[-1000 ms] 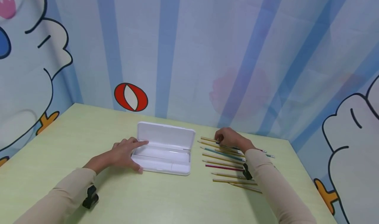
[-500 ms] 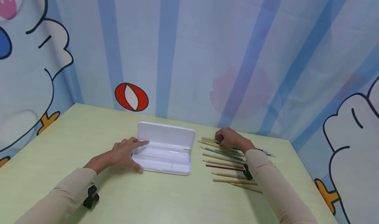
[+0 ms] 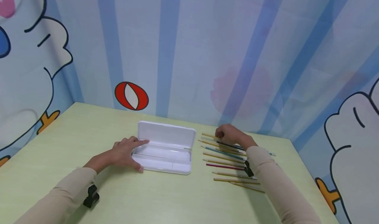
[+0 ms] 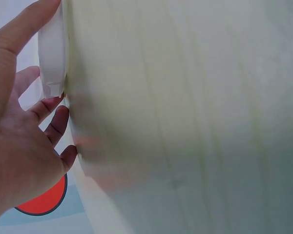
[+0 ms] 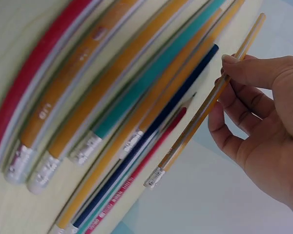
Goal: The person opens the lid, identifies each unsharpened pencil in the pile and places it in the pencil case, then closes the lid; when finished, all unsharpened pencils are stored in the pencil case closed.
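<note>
Backdrop (image 3: pixel 195 52): striped cloth in blue, printed with cartoon figures, standing behind the counter.
Counter (image 3: pixel 165 197): pale yellow, it carries all the things.
White case (image 3: pixel 165 166): lies with its lid raised, to the left of the pencils and apart from them.
Left hand (image 3: pixel 122 154): touches the left end of the case; thumb and index finger are wide apart.
Right hand (image 3: pixel 231 135): the fingers are clamped on one yellow pencil, near its front part.
Row of pencils (image 3: pixel 225 167): lies under the right arm, the eraser ends mostly to the right.
Yellow pencil (image 5: pixel 198 117): is at the far side of the row; whether it touches the counter, I cannot tell.
Step in hand: picking up this pencil, as I judge; the next move calls for a firm pinch and a lift free of its neighbours.
Writing: small letters on the red pencil (image 5: pixel 121 192), too blurred for sure reading; no brand I can confirm.
</note>
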Action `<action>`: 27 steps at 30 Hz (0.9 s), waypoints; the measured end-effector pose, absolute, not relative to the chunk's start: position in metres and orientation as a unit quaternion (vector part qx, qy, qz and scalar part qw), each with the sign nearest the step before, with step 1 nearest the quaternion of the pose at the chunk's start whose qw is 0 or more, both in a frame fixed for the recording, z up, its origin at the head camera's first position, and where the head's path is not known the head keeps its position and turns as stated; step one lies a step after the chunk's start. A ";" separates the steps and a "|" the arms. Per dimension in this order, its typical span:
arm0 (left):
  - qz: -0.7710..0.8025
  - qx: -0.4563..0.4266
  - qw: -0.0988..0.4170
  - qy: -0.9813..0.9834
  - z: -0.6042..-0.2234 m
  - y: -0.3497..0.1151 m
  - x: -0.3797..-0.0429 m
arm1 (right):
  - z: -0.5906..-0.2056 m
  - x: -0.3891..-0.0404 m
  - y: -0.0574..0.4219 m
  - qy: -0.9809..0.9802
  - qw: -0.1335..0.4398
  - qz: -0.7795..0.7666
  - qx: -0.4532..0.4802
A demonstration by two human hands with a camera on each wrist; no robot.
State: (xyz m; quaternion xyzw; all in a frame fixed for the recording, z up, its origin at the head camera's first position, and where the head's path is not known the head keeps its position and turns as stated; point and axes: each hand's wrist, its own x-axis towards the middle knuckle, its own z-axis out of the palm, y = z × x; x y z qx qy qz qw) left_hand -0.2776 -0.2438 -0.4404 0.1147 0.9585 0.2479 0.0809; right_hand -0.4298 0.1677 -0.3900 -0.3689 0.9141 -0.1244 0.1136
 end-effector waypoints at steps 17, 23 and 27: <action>0.247 0.110 0.088 0.959 -0.436 -0.241 -0.275 | -0.371 -0.420 0.165 0.916 0.126 -0.092 -0.369; 0.248 0.112 0.086 0.958 -0.437 -0.241 -0.276 | -0.360 -0.414 0.164 0.916 0.150 -0.097 -0.359; 0.245 0.114 0.085 0.959 -0.438 -0.241 -0.277 | -0.353 -0.410 0.164 0.915 0.169 -0.102 -0.350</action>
